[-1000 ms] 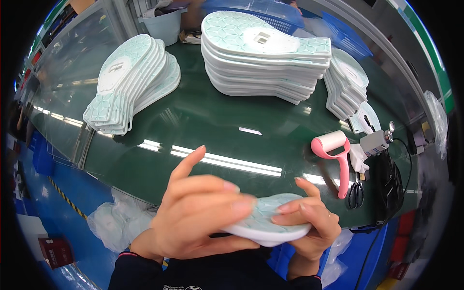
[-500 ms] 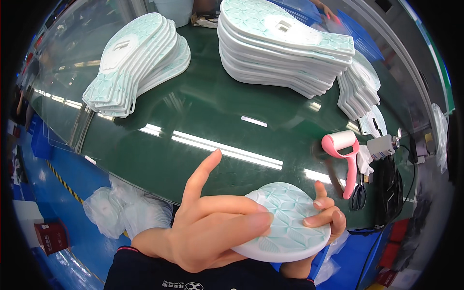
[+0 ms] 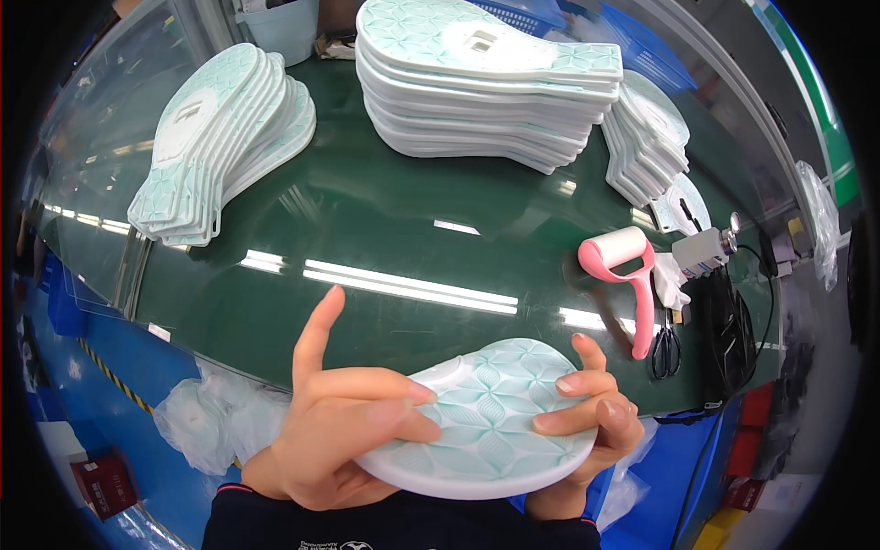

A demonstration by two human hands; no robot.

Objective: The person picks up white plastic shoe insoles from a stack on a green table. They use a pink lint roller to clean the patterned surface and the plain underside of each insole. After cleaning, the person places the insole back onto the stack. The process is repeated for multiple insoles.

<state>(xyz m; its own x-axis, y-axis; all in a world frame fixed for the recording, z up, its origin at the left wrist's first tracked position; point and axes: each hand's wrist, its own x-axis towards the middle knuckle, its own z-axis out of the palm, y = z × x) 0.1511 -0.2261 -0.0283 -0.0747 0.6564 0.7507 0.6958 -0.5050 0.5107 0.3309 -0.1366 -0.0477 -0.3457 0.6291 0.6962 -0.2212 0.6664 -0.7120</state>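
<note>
Close in front of me is a white plastic panel with a raised mint-green petal pattern and a rounded end, tilted above the near table edge. My left hand grips its left side between thumb and fingers, with the index finger stuck out and up. On the other side, my right hand clasps the edge, two fingertips resting on the patterned face. The panel's underside and parts of both hands behind it are hidden. Paddle-shaped panels with the same pattern are piled in a tall stack at the back and a leaning stack at the left.
On the dark green table, a pink-handled lint roller lies at the right beside scissors, a grey-white bottle and a black bag. Another panel stack stands at the back right. Clear plastic bags hang at the lower left.
My view has shifted, so the table's contents sit farther left. The panel has come left and turned, showing more of its face, and my left thumb and fingers now sit nearer its left edge.
</note>
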